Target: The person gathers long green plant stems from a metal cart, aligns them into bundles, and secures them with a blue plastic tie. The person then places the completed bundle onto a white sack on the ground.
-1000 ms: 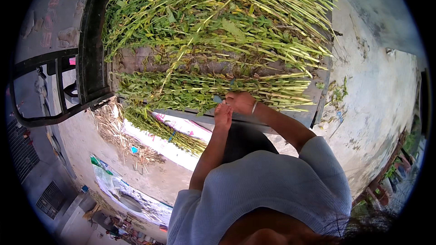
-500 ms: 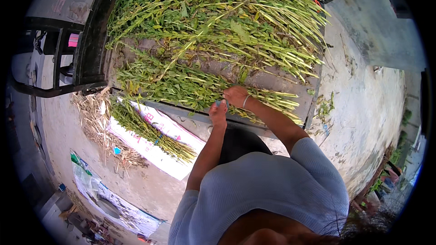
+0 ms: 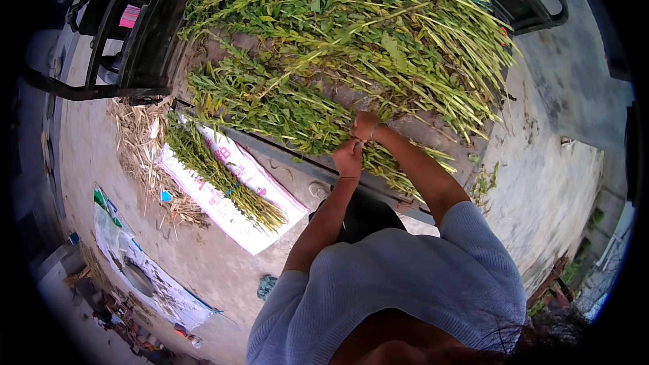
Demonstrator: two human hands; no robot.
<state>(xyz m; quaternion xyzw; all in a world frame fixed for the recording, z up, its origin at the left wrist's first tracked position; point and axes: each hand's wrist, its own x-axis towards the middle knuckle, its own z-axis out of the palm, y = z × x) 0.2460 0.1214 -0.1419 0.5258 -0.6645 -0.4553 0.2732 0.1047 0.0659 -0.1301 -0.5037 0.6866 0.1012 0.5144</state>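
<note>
Leafy green stalks, pulled into a narrow bundle, lie along the near edge of a dark cart bed. Over the bundle's bare-stem part my two hands meet. My left hand is closed, fingertips pinched, on the near side. My right hand is closed in a fist just beyond it, touching or nearly touching. Whatever is pinched between them is too small and hidden to name. Behind them spreads a larger heap of the same stalks, leaves to the left and cut stems to the right.
On the floor at left, a bundle tied with blue lies on a white printed sack. Dry husks are piled beside it. Black metal rails rise at the cart's left end. A teal crumpled scrap lies near my left arm.
The view has shifted and turned slightly. My hands stay together at the bundle, now closed tighter; the bluish bit that showed at my left fingertips no longer shows clearly.
</note>
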